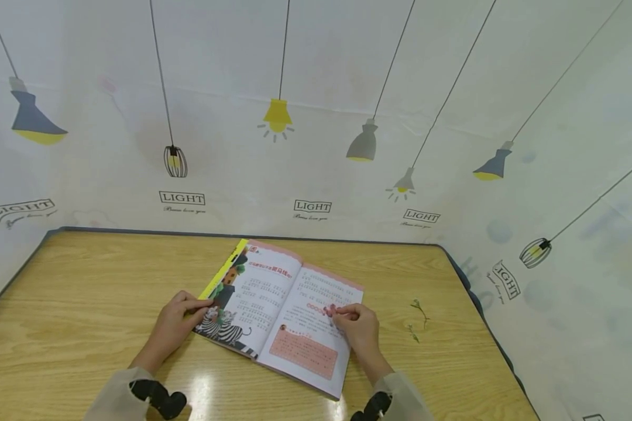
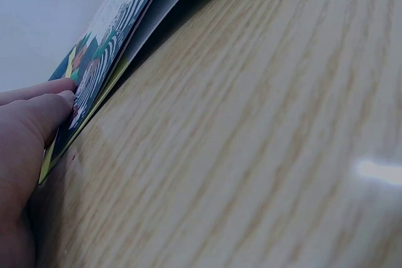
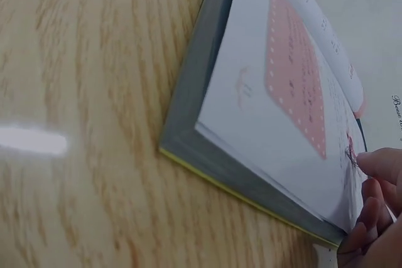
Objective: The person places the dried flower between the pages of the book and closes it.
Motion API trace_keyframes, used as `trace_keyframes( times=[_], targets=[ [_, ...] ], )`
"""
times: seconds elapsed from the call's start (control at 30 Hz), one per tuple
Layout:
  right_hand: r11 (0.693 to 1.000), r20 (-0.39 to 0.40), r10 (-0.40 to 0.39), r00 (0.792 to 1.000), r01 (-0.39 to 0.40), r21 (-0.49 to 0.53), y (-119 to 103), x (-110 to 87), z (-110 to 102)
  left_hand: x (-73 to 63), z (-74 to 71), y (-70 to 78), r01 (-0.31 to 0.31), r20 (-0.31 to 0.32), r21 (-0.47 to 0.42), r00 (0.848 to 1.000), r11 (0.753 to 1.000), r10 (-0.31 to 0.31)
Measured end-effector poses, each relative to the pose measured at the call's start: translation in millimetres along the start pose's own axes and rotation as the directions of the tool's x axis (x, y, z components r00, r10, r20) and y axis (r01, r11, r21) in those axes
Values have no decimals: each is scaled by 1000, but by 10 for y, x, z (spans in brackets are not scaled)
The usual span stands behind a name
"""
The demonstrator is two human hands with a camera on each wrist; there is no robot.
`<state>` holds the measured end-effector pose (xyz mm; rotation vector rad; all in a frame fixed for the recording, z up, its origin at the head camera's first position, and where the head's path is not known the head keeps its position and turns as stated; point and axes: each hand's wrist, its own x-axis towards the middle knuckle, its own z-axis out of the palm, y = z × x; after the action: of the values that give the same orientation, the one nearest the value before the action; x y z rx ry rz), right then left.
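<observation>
An open book point(image 1: 274, 345) with printed pages lies at an angle on the wooden table, zebras pictured on its left page. My left hand point(image 1: 175, 324) rests at the book's left edge, and its fingertips point(image 2: 66, 95) touch the zebra page. Over the right page, my right hand point(image 1: 359, 328) pinches a small pinkish-red flower sprig point(image 1: 330, 310) between thumb and finger. In the right wrist view, the sprig point(image 3: 352, 152) shows thin dark strands against the paper, partly hidden by the fingertips.
Two small green sprigs, one farther point(image 1: 420, 310) and one nearer point(image 1: 413, 333), lie on the table point(image 1: 84, 275) right of the book. Behind the table's dark edge, a white wall covering point(image 1: 232, 146) carries printed lamps and lettering.
</observation>
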<state>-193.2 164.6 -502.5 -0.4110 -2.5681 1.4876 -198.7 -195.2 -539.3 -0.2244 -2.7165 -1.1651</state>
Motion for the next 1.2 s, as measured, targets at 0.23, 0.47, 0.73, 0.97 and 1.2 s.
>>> trace_keyframes(
  times=[0.23,0.47,0.73,0.97,1.2],
  targets=[
    [999,18,-28,999,28,-39,75,-3,14,-7,-5,-8,-4,-6,1,1000,1000,4],
    [999,21,-32,999,32,-17,105,-21,31,-11,-8,-9,-5,-5,-6,1000,1000,5],
    [1000,38,7,999,-8,14,119,26,-62,-14,-2,-24,-7,-5,-15,1000,1000,7],
    [1000,48,8,999,-8,0,199,133,-237,-7,-1,-4,3,1,-20,1000,1000,-3],
    [999,72,-20,997,23,-45,212,149,-340,-9,-5,6,6,-4,-20,1000,1000,-6]
  ],
)
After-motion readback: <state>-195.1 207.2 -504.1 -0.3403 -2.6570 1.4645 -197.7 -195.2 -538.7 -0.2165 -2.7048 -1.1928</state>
